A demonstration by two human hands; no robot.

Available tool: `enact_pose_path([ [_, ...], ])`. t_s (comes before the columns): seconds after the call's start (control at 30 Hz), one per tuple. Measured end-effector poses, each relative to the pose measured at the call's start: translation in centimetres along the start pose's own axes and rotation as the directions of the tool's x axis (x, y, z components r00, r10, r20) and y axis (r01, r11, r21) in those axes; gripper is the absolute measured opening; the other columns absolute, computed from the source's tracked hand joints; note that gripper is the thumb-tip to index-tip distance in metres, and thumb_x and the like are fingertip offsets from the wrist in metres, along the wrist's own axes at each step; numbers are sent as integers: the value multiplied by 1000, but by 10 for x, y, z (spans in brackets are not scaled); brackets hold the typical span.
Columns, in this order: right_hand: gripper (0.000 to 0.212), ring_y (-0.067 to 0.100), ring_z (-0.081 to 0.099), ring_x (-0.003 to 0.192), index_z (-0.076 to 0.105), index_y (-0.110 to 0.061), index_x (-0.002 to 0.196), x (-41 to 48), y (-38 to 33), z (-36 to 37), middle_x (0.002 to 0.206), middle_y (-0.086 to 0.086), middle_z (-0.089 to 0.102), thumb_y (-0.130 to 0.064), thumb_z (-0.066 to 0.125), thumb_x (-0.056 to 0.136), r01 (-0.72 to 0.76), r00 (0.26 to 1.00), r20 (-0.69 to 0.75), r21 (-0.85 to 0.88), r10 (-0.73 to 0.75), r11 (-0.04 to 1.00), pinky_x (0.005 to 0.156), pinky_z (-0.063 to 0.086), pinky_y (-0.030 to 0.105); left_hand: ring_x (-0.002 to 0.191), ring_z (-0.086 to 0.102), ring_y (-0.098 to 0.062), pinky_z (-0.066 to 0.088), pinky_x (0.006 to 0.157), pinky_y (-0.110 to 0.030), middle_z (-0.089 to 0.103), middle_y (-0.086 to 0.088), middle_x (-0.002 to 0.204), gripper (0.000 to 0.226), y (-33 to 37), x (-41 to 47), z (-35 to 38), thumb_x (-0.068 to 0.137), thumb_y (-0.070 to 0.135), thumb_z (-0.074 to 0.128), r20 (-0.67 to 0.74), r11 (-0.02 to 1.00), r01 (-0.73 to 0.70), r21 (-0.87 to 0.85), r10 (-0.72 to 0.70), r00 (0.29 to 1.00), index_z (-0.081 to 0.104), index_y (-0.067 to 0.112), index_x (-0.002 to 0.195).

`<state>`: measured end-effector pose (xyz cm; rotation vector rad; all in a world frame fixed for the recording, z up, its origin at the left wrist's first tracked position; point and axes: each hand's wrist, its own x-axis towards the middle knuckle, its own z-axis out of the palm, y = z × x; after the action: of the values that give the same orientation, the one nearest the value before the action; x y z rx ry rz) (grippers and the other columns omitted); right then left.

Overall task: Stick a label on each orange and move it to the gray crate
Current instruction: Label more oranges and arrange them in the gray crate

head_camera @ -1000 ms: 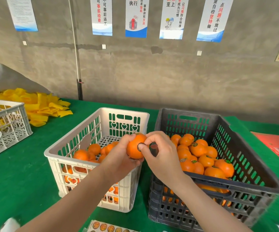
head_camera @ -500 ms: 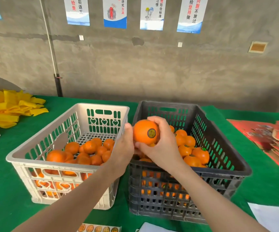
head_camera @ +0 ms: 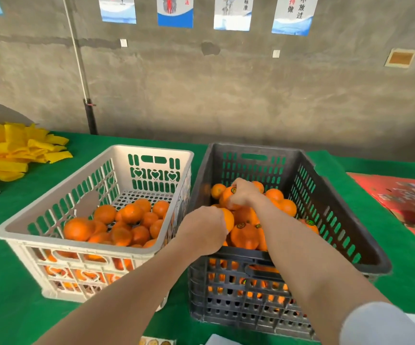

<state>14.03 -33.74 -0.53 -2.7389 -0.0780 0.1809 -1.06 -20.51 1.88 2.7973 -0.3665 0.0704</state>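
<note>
The right hand (head_camera: 242,195) grips the labelled orange (head_camera: 226,202) low over the pile, toward the gray crate's (head_camera: 251,148) far left corner, probably to set it down gently. Whether the left hand (head_camera: 202,227) holds anything, I cannot tell.

I see my green tabletop (head_camera: 14,295) carrying a white crate (head_camera: 89,247) beside the gray crate (head_camera: 238,312), a yellow pile (head_camera: 22,150) far left and red cartons (head_camera: 405,200) right.
</note>
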Motion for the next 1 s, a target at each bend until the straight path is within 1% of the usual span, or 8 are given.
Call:
enact_pose_path([
  [0.2,86,34,47,123,12,-8,150,-3,-1,8,140,18,44,-14,65,82,62,992,110,-38,-58,997,85,43,34,95,60,-27,52,81,-44,64,-8,101,19,-3,0,2,95,23,54,-19,997,35,-68,-36,999,63,6,96],
  [0.3,73,31,44,129,24,-5,147,-31,-21,-15,142,16,44,-15,64,86,168,976,-151,79,-155,983,102,40,37,89,61,-24,53,77,-41,66,-5,94,15,-5,0,3,92,24,56,-50,988,44,-147,-52,997,63,10,89],
  [0.4,24,14,63,94,62,-7,110,-97,-44,-37,104,0,66,-15,62,88,640,663,-700,348,-264,685,84,52,29,81,60,-17,46,68,-30,63,4,85,11,-6,-3,2,91,22,57,-149,977,26,-211,-59,987,63,15,84],
  [0.5,17,6,59,66,61,-18,77,-180,-34,0,71,-10,60,-24,55,92,887,424,-752,232,-505,399,58,47,20,80,59,-21,41,66,-29,62,0,81,11,-6,-14,-1,90,13,54,-270,967,-87,-240,20,963,64,8,85],
  [0.6,37,10,57,58,59,-8,68,-220,2,76,64,1,59,-35,54,92,652,753,-145,301,-642,696,54,46,24,87,62,-21,48,75,-34,70,-7,95,19,-5,-27,0,94,15,52,-358,955,-103,-279,-4,934,68,7,101],
  [0.7,51,36,57,102,61,5,106,-210,39,137,109,22,60,-44,54,92,343,841,456,-35,-290,939,85,48,44,84,62,-22,47,67,-28,69,-8,95,23,-1,-31,6,97,19,49,-404,965,-63,-254,-47,914,63,12,114],
  [0.87,67,31,50,116,53,-8,122,-208,54,179,126,12,52,-58,64,78,229,895,432,-236,-109,944,93,44,41,104,53,-22,39,93,-26,58,-8,106,31,2,-60,25,91,7,57,-622,946,-201,-256,-2,783,55,4,122],
  [1.0,12,24,54,80,63,-9,80,-213,58,185,84,11,58,-21,63,82,193,926,342,-71,-158,979,75,46,33,112,45,-17,38,99,-28,52,-9,115,31,-13,-118,82,86,7,61,-662,925,-320,-205,109,741,52,5,116],
])
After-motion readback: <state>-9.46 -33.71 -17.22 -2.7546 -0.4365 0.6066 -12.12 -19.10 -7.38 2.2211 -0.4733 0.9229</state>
